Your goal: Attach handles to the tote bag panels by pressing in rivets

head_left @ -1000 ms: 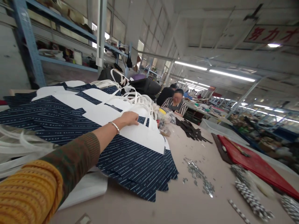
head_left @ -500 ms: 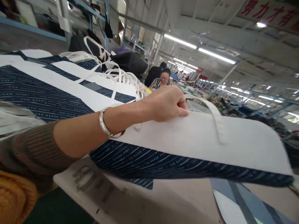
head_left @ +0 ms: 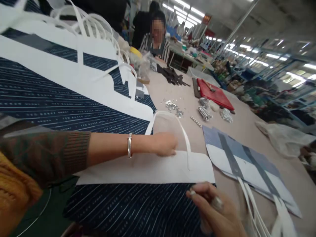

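Head view: navy striped bag [head_left: 138, 207] now flat on table [head_left: 247, 131] in front. It's off stack [head_left: 49, 95] where it lay 1 s ago, mid-air half a sec back. L hand [head_left: 165, 148] pinches white top band by handle [head_left: 184, 131]. R hand [head_left: 217, 214] newly in, fingers curled at bag's rt edge; grip unclear, blurred. Just beside: grey checked bag [head_left: 247, 164].

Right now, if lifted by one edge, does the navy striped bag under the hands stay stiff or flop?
Probably semi-stiff: the bag lies flat with crisp edges. Likely light, a thin sheet. Its ribbon handle looks floppy, arching loosely.
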The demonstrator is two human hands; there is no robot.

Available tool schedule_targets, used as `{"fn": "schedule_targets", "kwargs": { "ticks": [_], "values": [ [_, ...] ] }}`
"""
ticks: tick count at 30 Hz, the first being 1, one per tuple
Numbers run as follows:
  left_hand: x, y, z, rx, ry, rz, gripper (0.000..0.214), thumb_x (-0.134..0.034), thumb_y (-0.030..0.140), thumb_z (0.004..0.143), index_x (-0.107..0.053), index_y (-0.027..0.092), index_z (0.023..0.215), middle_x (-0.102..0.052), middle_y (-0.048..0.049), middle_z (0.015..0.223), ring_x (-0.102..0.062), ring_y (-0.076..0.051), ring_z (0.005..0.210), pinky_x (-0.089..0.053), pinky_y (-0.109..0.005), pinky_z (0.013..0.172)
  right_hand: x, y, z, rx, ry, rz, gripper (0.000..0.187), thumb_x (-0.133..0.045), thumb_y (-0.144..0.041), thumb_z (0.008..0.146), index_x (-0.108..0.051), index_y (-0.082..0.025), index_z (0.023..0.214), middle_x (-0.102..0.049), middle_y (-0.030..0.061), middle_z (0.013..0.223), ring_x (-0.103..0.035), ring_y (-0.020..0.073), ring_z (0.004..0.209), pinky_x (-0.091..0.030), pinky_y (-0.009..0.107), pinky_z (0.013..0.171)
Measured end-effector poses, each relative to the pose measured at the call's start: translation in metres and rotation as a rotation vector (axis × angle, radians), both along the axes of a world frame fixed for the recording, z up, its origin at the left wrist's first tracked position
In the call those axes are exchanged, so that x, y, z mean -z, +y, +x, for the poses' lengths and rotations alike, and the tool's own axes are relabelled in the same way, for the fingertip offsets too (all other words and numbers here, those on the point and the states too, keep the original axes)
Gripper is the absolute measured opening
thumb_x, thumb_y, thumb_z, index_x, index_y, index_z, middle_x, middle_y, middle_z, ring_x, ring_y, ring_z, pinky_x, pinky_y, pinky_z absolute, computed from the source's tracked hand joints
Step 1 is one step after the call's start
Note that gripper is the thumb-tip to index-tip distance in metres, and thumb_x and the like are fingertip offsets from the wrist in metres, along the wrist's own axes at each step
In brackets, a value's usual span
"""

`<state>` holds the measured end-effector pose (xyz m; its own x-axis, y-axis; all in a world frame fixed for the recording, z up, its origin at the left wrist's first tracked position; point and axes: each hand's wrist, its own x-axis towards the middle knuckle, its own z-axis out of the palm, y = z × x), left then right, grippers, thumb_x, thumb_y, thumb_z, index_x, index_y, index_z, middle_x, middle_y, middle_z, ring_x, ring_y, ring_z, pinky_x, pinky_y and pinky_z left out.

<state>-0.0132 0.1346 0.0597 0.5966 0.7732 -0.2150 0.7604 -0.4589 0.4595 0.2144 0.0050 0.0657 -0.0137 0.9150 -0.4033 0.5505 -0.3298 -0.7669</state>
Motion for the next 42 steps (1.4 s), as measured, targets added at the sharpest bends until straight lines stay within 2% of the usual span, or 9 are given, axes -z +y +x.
{"fn": "schedule_targets", "kwargs": {
  "ticks": [1, 3, 6, 11, 16, 23, 28, 34, 42],
  "values": [
    [0.013, 0.003, -0.002, 0.015, -0.009, -0.035, 0.022, -0.060, 0.032, 0.083, -0.072, 0.015, 0.088, -0.074, -0.0097, 0.086, -0.065, -0.022, 0.079, -0.040, -0.030, 0.060, 0.015, 0.006, -0.005, -0.078, 0.033, -0.062, 0.034, -0.070, -0.056, 0.077, -0.068, -0.023, 0.082, -0.050, -0.0044, 0.053, -0.039, 0.0102, 0.044, -0.031, 0.025, 0.041],
    [0.032, 0.009, -0.008, 0.043, -0.028, -0.107, 0.022, -0.060, 0.033, 0.081, -0.071, 0.016, 0.090, -0.073, -0.0068, 0.087, -0.063, -0.019, 0.077, -0.038, -0.028, 0.059, 0.041, 0.016, -0.012, -0.158, 0.035, -0.062, 0.029, -0.068, -0.050, 0.080, -0.069, -0.022, 0.082, -0.051, -0.0047, 0.055, -0.039, 0.0096, 0.049, -0.031, 0.025, 0.048],
    [0.046, 0.018, -0.018, 0.087, -0.043, -0.217, 0.025, -0.064, 0.038, 0.077, -0.071, 0.018, 0.090, -0.072, -0.0043, 0.084, -0.060, -0.017, 0.070, -0.036, -0.026, 0.057, 0.062, 0.020, -0.020, -0.238, -0.034, -0.047, 0.022, -0.066, -0.043, 0.082, -0.071, -0.022, 0.084, -0.061, -0.0030, 0.065, -0.047, 0.0119, 0.060, -0.036, 0.026, 0.059],
    [0.051, 0.029, -0.028, 0.201, -0.067, -0.398, 0.037, -0.073, 0.047, 0.066, -0.071, 0.017, 0.087, -0.072, -0.0050, 0.082, -0.061, -0.019, 0.070, -0.040, -0.028, 0.058, 0.064, 0.016, -0.028, -0.283, -0.072, -0.045, 0.021, -0.064, -0.042, 0.084, -0.073, -0.023, 0.084, -0.067, -0.0026, 0.070, -0.054, 0.0143, 0.064, -0.039, 0.027, 0.064],
    [0.055, 0.026, -0.031, 0.265, -0.109, -0.884, 0.041, -0.079, 0.046, 0.060, -0.071, 0.018, 0.089, -0.075, -0.0079, 0.088, -0.067, -0.027, 0.077, -0.052, -0.035, 0.066, 0.062, 0.013, -0.039, -0.363, -0.060, -0.024, 0.016, -0.063, -0.038, 0.087, -0.074, -0.026, 0.084, -0.070, -0.0040, 0.072, -0.058, 0.0136, 0.066, -0.041, 0.025, 0.064],
    [0.069, 0.017, -0.028, 0.202, -0.243, -1.339, 0.028, -0.082, 0.027, 0.053, -0.072, 0.019, 0.078, -0.074, -0.0050, 0.079, -0.068, -0.027, 0.077, -0.057, -0.038, 0.068, 0.062, 0.014, -0.038, -0.417, -0.055, 0.002, 0.014, -0.063, -0.034, 0.087, -0.074, -0.027, 0.085, -0.073, -0.0044, 0.077, -0.062, 0.0134, 0.068, -0.044, 0.024, 0.066],
    [0.070, 0.028, -0.032, 0.118, -0.273, -1.360, 0.029, -0.082, 0.027, 0.054, -0.075, 0.018, 0.082, -0.075, -0.0060, 0.078, -0.068, -0.027, 0.077, -0.059, -0.037, 0.069, 0.065, 0.017, -0.039, -0.411, -0.020, 0.077, 0.012, -0.064, -0.032, 0.088, -0.074, -0.026, 0.086, -0.073, -0.0043, 0.079, -0.064, 0.0130, 0.071, -0.046, 0.024, 0.069],
    [0.072, 0.037, -0.032, 0.182, -0.260, -1.330, 0.030, -0.079, 0.031, 0.058, -0.077, 0.019, 0.085, -0.075, -0.0070, 0.079, -0.069, -0.029, 0.081, -0.059, -0.038, 0.070, 0.066, 0.022, -0.045, -0.330, -0.011, 0.043, 0.011, -0.065, -0.033, 0.087, -0.074, -0.027, 0.085, -0.072, -0.0048, 0.075, -0.061, 0.0123, 0.065, -0.045, 0.023, 0.064],
    [0.073, 0.039, -0.032, 0.151, -0.254, -1.369, 0.035, -0.079, 0.027, 0.057, -0.077, 0.018, 0.091, -0.075, -0.0095, 0.084, -0.068, -0.033, 0.088, -0.057, -0.044, 0.078, 0.065, 0.024, -0.044, -0.390, -0.064, 0.063, 0.013, -0.063, -0.033, 0.088, -0.074, -0.026, 0.085, -0.072, -0.0039, 0.075, -0.062, 0.0134, 0.066, -0.046, 0.024, 0.064]
  ]
}}
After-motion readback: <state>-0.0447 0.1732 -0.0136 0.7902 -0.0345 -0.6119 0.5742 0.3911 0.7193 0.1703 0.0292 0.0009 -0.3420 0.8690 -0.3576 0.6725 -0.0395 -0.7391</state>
